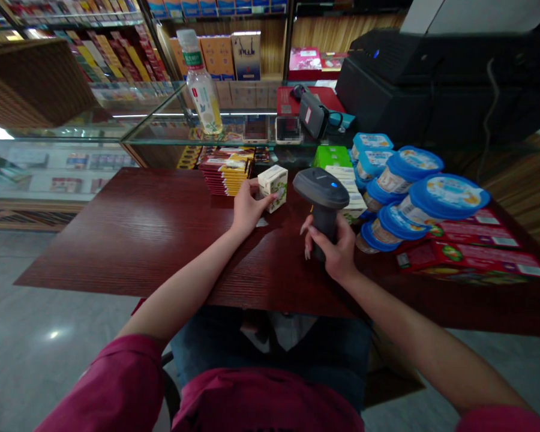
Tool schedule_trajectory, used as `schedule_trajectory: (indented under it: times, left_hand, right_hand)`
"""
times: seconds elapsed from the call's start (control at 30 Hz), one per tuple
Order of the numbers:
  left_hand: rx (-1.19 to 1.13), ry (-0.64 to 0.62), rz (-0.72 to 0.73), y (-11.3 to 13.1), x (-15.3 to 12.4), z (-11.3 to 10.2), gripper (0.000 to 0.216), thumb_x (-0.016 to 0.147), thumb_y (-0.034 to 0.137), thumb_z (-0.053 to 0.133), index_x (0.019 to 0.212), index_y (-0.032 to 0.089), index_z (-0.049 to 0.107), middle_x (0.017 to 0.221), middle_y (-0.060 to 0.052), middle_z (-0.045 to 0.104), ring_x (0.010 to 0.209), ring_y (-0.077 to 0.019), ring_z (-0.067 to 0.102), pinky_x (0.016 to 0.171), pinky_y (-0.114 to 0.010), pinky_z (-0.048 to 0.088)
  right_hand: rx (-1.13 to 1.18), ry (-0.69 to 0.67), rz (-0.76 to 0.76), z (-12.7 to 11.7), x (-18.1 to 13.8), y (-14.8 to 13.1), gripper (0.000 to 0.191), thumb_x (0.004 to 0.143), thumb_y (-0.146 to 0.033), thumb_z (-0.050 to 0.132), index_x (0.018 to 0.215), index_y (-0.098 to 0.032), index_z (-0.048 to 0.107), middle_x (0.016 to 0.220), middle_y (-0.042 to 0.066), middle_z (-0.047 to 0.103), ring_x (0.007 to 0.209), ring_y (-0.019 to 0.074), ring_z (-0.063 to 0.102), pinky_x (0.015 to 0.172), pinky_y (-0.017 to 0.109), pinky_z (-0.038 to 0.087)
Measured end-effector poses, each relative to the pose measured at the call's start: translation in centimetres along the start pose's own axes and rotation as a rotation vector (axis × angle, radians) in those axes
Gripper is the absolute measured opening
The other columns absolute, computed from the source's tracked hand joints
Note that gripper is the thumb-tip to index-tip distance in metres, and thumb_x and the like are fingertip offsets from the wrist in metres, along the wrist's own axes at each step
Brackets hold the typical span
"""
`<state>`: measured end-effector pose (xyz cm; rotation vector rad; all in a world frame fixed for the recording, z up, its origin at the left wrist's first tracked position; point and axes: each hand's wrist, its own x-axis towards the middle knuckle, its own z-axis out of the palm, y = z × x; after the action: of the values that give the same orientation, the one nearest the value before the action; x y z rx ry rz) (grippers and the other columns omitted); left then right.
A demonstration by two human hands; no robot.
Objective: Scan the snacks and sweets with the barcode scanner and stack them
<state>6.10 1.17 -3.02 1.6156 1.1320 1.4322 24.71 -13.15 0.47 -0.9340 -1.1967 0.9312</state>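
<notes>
My left hand (252,207) grips a small white box with green print (276,183), its thumb on the near face and its fingers at the left side. In my right hand (335,243) is a dark barcode scanner (321,186), held upright by its handle, with a blue light lit on top. The scanner head is to the right of the box, a short gap apart. Behind my left hand lies a stack of red and yellow packets (227,171). Several similar pale boxes (348,186) and a green box (332,156) stand just behind the scanner.
Blue-lidded tubs (447,198) are stacked on the right, beside red boxes (472,258). A glass counter (157,123) edges the back of the brown table (162,240), bearing a drink bottle (202,90), two phones and a black device (314,114). Black equipment (418,90) stands back right.
</notes>
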Motion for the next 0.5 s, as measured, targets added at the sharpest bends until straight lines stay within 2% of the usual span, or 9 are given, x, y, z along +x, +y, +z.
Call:
schedule_trajectory:
  times: [0.07,0.2,0.3,0.37,0.43,0.5]
  left_hand:
    - [0.079,-0.032,0.083,0.3,-0.3,-0.2,0.052,0.081,0.039,0.09,0.118,0.021,0.059,0.147,-0.016,0.067,0.127,-0.0297,0.071,0.11,-0.049,0.057]
    - [0.037,-0.302,0.187,0.5,-0.1,-1.6,0.086,0.079,0.041,0.091,0.151,0.028,0.046,0.167,-0.016,0.048,0.147,-0.0364,0.057,0.116,-0.054,0.053]
    - [-0.057,-0.438,0.187,0.2,0.8,-2.4,0.099,0.079,0.043,0.09,0.162,0.031,0.039,0.175,-0.014,0.036,0.159,-0.0388,0.041,0.12,-0.057,0.05]
    - [-0.12,-0.514,0.127,0.0,1.4,-2.4,0.093,0.079,0.043,0.089,0.16,0.03,0.046,0.173,-0.013,0.041,0.16,-0.0382,0.038,0.124,-0.058,0.045]
    - [-0.192,-0.565,0.042,0.0,1.6,-2.0,0.085,0.075,0.04,0.092,0.152,0.027,0.057,0.165,-0.013,0.053,0.156,-0.0376,0.047,0.126,-0.057,0.043]
    - [-0.267,-0.532,-0.042,0.3,1.5,-1.2,0.08,0.071,0.035,0.095,0.143,0.022,0.063,0.153,-0.015,0.064,0.145,-0.0366,0.059,0.125,-0.056,0.046]
  right_hand:
    - [0.004,0.003,-0.005,-0.1,0.1,0.1,0.026,0.092,-0.043,0.077,0.099,-0.026,0.059,0.084,-0.002,0.068,0.046,0.0104,0.057,0.039,0.027,0.051]
    - [-0.01,0.008,-0.024,-0.2,0.1,0.2,0.024,0.092,-0.04,0.077,0.1,-0.025,0.059,0.08,-0.004,0.068,0.045,0.0098,0.056,0.04,0.025,0.051]
    - [-0.007,0.024,-0.034,-0.3,0.1,0.2,0.025,0.091,-0.04,0.078,0.1,-0.025,0.06,0.08,-0.003,0.069,0.046,0.0101,0.057,0.04,0.025,0.05]
    - [-0.001,0.03,-0.043,-0.3,0.1,0.2,0.024,0.091,-0.039,0.078,0.101,-0.026,0.06,0.081,-0.003,0.069,0.046,0.0104,0.057,0.04,0.025,0.051]
    - [-0.005,0.028,-0.046,-0.3,0.1,0.2,0.023,0.092,-0.038,0.078,0.101,-0.026,0.06,0.083,-0.002,0.069,0.047,0.0106,0.058,0.041,0.025,0.051]
    - [-0.016,0.025,-0.039,-0.2,0.0,0.1,0.023,0.091,-0.038,0.077,0.1,-0.025,0.061,0.082,-0.002,0.069,0.047,0.0104,0.057,0.041,0.025,0.051]
